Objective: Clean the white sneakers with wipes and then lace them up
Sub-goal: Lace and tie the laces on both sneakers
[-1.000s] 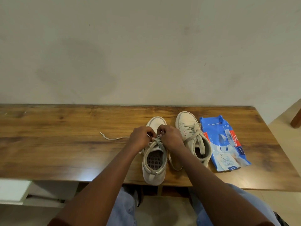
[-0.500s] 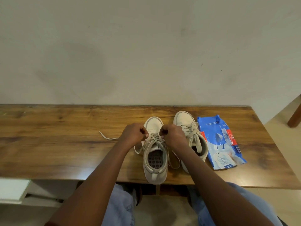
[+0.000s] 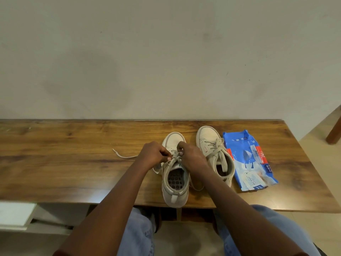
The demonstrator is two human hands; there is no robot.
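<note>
Two white sneakers stand on the wooden table [image 3: 73,172], toes toward the wall. The left sneaker [image 3: 175,191] has its heel at the front edge. My left hand [image 3: 154,155] and my right hand [image 3: 191,157] sit over its tongue, each pinching the shoelace [image 3: 174,159] just above the opening. One loose lace end [image 3: 121,155] trails left across the table. The right sneaker [image 3: 215,154] is laced and stands untouched beside it.
A blue pack of wipes [image 3: 249,159] lies flat to the right of the sneakers. A plain wall runs behind the table. A wooden leg [image 3: 334,132] stands on the floor at far right. My knees in blue jeans [image 3: 138,233] are under the front edge.
Both hands stayed on the left sneaker's lace; they drew apart half a second ago and have come close together again over the tongue. The sneakers and pack have not moved.
</note>
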